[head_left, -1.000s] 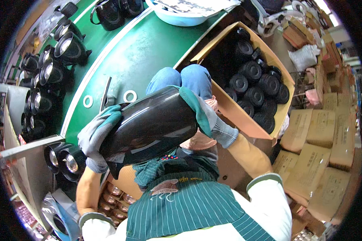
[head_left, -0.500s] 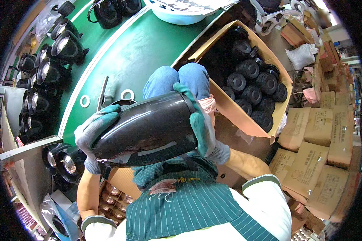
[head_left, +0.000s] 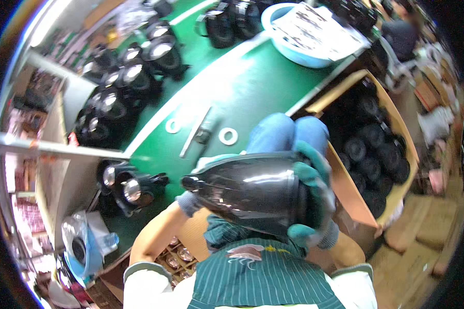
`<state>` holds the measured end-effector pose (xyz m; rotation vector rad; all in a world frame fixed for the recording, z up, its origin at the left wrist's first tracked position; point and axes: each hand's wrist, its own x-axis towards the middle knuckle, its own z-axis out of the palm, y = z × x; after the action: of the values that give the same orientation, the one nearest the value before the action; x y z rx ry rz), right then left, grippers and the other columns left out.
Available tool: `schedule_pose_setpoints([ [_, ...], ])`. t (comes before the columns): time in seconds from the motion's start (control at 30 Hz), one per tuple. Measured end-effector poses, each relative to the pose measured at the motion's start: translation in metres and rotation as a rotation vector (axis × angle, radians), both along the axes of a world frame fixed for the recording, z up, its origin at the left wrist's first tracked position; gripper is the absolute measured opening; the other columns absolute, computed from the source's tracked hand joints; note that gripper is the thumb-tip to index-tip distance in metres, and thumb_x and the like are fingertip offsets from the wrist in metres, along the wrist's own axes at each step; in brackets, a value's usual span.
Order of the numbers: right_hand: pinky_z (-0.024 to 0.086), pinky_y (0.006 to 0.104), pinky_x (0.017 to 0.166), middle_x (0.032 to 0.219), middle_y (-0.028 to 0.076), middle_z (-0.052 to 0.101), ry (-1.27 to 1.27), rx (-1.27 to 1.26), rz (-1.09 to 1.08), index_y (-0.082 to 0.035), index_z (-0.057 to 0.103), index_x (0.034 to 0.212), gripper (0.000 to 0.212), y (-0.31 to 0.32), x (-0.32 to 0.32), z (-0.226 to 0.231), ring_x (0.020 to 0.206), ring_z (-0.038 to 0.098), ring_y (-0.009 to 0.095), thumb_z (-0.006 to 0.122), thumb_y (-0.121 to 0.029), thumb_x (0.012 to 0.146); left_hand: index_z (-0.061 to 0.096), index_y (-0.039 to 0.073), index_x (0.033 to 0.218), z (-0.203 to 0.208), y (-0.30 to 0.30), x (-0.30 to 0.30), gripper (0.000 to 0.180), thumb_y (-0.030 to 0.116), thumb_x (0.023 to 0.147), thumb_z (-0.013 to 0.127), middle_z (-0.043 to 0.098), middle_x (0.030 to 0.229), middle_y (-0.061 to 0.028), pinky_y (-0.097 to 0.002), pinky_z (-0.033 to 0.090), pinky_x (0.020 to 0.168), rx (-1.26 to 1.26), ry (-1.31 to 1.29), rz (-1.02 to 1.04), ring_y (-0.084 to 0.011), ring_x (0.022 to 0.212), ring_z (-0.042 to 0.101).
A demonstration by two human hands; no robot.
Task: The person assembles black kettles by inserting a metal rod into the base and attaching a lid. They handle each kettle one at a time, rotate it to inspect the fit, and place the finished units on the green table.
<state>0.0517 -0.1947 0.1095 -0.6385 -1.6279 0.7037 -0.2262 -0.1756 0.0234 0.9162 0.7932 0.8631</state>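
Observation:
Across my lap lies a glossy black jug body (head_left: 237,193) on its side, its narrow spouted end to the left and its wide end to the right. My right hand (head_left: 317,198), in a grey-green work glove, grips the wide end with its fingers wrapped over the rim. Behind the narrow part is my gloved left hand (head_left: 211,160); only its upper edge and cuff show, and the jug hides its fingers. On the green table beyond lie a thin metal rod (head_left: 195,133), a small black part (head_left: 203,135) and white rings (head_left: 221,136).
To the right, a cardboard box (head_left: 353,208) holds many round black parts (head_left: 375,135). A blue tub (head_left: 307,59) with printed sheets sits at the back. Black jugs (head_left: 112,105) crowd the left. A divided carton (head_left: 183,252) is below my left arm. Another person (head_left: 398,33) is far right.
The jug has swung so its spouted end shows at the left. My left hand has slipped mostly behind it. The view has turned, shifting the table and boxes rightward.

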Motion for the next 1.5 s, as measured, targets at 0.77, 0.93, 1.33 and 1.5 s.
schedule_pose_setpoints([
  [0.77, 0.026, 0.0477, 0.122, 0.163, 0.027, 0.032, 0.203, -0.356, 0.128, 0.001, 0.030, 0.160, 0.097, 0.026, -0.008, -0.039, 0.150, 0.033, 0.039, 0.056, -0.065, 0.094, 0.062, -0.001, 0.135, -0.021, 0.013, -0.053, 0.043, 0.024, 0.100, 0.065, 0.069, 0.127, -0.0163, -0.0416, 0.059, 0.097, -0.030, -0.109, 0.230, -0.0283, 0.110, 0.069],
  [0.93, 0.027, 0.0361, 0.124, 0.163, 0.014, 0.036, 0.743, -0.929, 0.278, -0.001, 0.026, 0.161, 0.074, 0.005, 0.002, -0.107, 0.147, 0.039, 0.024, 0.049, -0.045, 0.106, 0.069, -0.004, 0.127, 0.070, 0.035, -0.004, 0.045, 0.016, 0.088, 0.079, 0.073, 0.122, -0.0208, -0.0426, 0.056, 0.101, 0.838, 0.508, 0.304, -0.0322, 0.110, 0.073],
  [1.33, 0.045, 0.0357, 0.113, 0.140, 0.014, 0.063, 0.045, -0.642, 0.209, -0.001, 0.057, 0.143, 0.055, 0.076, 0.097, -0.012, 0.126, 0.061, 0.022, 0.051, -0.039, 0.105, 0.063, 0.001, 0.131, 0.032, -0.006, 0.047, 0.061, 0.017, 0.077, 0.084, 0.064, 0.130, -0.0249, -0.0513, 0.051, 0.104, 1.250, 0.808, 0.076, -0.0391, 0.123, 0.063],
  [1.5, 0.050, 0.0447, 0.107, 0.132, 0.021, 0.065, -0.712, -0.320, -0.007, -0.005, 0.063, 0.137, 0.073, 0.045, 0.066, 0.012, 0.120, 0.065, 0.035, 0.083, -0.044, 0.079, 0.052, 0.005, 0.145, -0.046, 0.023, -0.006, 0.082, 0.033, 0.076, 0.085, 0.056, 0.139, -0.0268, -0.0553, 0.044, 0.110, 1.226, 1.181, 0.096, -0.0419, 0.132, 0.054],
])
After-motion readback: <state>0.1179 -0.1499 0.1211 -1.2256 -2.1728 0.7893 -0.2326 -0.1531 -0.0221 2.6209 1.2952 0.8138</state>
